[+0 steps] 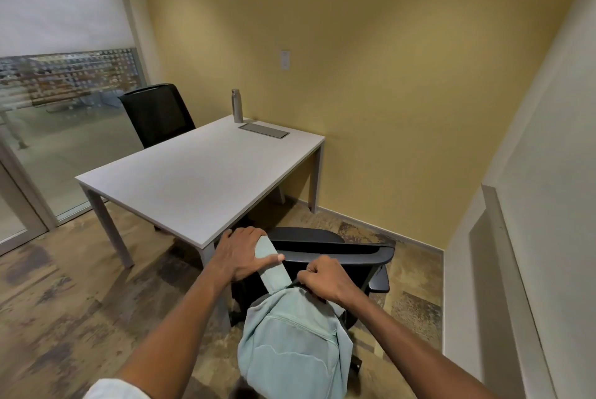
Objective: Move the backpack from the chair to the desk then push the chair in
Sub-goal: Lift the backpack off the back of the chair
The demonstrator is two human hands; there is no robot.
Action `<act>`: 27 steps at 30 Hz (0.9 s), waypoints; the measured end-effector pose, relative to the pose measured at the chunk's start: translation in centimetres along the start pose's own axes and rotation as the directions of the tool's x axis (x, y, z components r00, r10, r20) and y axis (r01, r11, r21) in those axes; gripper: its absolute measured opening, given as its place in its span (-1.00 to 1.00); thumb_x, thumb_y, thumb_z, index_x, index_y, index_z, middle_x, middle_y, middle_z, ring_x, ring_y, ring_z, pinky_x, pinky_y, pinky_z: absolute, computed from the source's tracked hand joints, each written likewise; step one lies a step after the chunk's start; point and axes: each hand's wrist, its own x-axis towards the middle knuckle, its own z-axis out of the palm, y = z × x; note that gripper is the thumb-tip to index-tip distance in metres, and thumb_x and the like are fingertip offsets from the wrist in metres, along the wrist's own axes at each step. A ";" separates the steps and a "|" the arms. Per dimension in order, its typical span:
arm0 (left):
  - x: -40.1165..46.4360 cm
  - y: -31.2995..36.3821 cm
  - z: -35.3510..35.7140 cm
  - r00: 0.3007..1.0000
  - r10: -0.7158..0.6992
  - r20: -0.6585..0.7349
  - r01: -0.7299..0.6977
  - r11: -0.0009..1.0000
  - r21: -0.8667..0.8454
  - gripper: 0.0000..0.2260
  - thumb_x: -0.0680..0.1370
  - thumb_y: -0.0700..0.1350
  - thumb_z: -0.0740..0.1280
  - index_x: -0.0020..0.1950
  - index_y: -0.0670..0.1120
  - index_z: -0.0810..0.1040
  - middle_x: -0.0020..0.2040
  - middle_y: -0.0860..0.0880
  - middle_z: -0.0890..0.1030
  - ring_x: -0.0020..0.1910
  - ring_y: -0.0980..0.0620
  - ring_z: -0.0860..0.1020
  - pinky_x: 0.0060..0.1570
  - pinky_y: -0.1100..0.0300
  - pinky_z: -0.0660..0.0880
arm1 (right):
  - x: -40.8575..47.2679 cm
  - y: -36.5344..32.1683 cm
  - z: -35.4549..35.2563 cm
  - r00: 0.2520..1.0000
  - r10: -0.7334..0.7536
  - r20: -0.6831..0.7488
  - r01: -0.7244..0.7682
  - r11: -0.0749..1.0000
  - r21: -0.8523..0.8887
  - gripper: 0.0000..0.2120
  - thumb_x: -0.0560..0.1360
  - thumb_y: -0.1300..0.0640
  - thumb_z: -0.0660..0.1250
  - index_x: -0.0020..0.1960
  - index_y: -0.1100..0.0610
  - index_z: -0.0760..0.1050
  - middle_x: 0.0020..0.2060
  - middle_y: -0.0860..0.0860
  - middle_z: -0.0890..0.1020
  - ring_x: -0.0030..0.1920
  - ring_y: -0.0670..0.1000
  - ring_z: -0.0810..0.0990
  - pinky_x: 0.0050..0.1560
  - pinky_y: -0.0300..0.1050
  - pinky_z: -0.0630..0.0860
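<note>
A pale blue-green backpack hangs down the back of a black office chair, one shoulder strap looped over the top of the backrest. My left hand wraps around that strap at the backrest's top left. My right hand is closed in a fist on the dark top handle of the backpack. The white desk stands just beyond the chair, whose seat sits partly under the desk's near corner.
A steel water bottle and a grey cable hatch sit at the desk's far end by the yellow wall. A second black chair stands behind the desk. A glass partition is on the left, a white wall ledge on the right.
</note>
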 end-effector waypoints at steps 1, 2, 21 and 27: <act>-0.1 -0.3 -0.4 0.999 -0.042 0.003 0.042 0.999 -0.014 -0.23 0.33 0.63 -0.01 0.26 0.14 0.45 0.23 0.07 0.55 0.19 0.01 0.49 0.28 -0.11 0.31 | 0.0 -0.5 0.2 1.000 -0.020 -0.012 0.020 1.000 0.023 -0.70 0.37 0.07 0.28 -0.47 0.12 0.27 -0.52 0.07 0.29 -0.48 0.00 0.21 -0.39 -0.07 0.19; -0.2 -0.7 -0.7 0.996 -0.086 0.013 0.086 0.996 -0.016 -0.28 0.36 0.61 0.03 0.25 0.14 0.44 0.25 0.06 0.54 0.21 -0.01 0.48 0.28 -0.14 0.31 | 0.1 -1.0 0.4 0.999 -0.038 -0.026 0.039 0.999 0.037 -0.69 0.37 0.09 0.29 -0.48 0.12 0.28 -0.53 0.07 0.29 -0.48 0.00 0.23 -0.39 -0.09 0.22; -0.4 -7.7 0.0 0.607 -0.766 0.212 0.755 0.473 -0.454 -0.57 0.42 -0.09 0.29 0.19 -0.33 0.56 0.10 -0.31 0.63 0.06 -0.30 0.60 -0.07 0.03 0.53 | 0.6 -7.1 3.3 0.986 -0.117 0.118 0.111 0.992 0.063 -0.55 0.41 0.10 0.34 -0.53 0.08 0.17 -0.61 -0.05 0.20 -0.56 -0.06 0.12 -0.45 -0.12 0.13; -2.0 -6.8 -1.1 0.752 -0.569 0.332 0.659 0.655 -0.370 -0.59 0.62 0.06 0.22 0.22 -0.27 0.56 0.18 -0.27 0.61 0.10 -0.19 0.59 0.09 0.00 0.53 | -0.3 -7.4 3.4 0.991 -0.084 0.104 0.077 0.994 0.071 -0.56 0.39 0.07 0.34 -0.54 0.08 0.18 -0.59 0.00 0.23 -0.54 -0.03 0.17 -0.39 -0.06 0.21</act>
